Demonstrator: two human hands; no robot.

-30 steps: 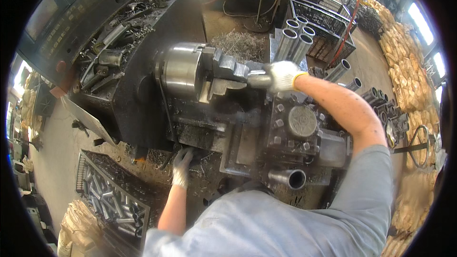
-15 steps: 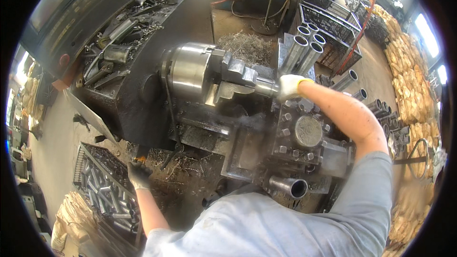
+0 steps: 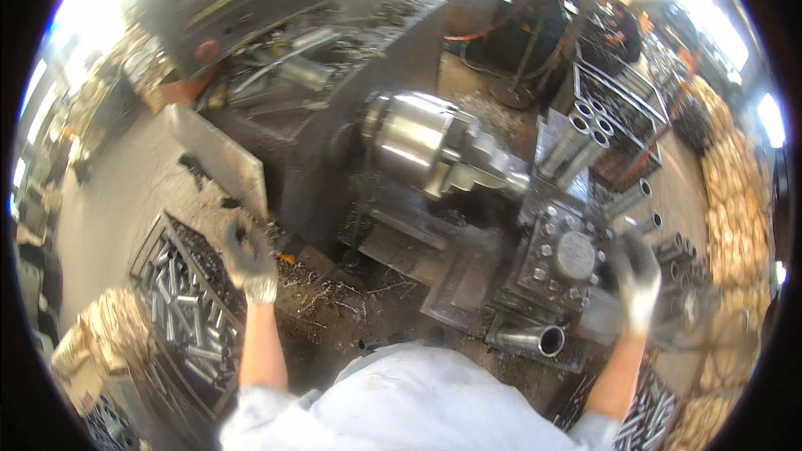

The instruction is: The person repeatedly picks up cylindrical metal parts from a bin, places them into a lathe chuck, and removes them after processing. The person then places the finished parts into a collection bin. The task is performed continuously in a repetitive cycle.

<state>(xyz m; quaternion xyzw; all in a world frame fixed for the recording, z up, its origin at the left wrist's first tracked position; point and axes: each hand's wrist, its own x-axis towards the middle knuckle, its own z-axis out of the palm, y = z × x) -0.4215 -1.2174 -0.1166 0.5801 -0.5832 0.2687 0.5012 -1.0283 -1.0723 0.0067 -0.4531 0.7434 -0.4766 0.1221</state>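
Note:
My left hand (image 3: 249, 263), in a dirty work glove, is raised beside the crate of tubes, fingers apart around a gap and nothing seen in them. To the right of the bolted tool post (image 3: 575, 257), my gloved right hand (image 3: 637, 284) is smeared by motion, so its fingers are unclear. Ahead, the shiny lathe chuck (image 3: 416, 140) has stepped jaws (image 3: 484, 160), with a short metal tube (image 3: 517, 184) sticking out of them. Neither hand touches that tube. One more metal tube (image 3: 530, 340) lies on the near side of the tool post.
A wire crate (image 3: 180, 238) of cut tubes stands at left. Several upright tubes (image 3: 576, 142) are grouped behind the tool post, others (image 3: 635, 192) farther right. A tilted metal plate (image 3: 221, 154) juts out at left. Metal shavings litter the floor (image 3: 334, 309). Another person (image 3: 622, 33) is far back.
My right hand has left the tube at the chuck and moved back to the right of the tool post. My left hand has risen from the lever near the machine base. The view has shifted.

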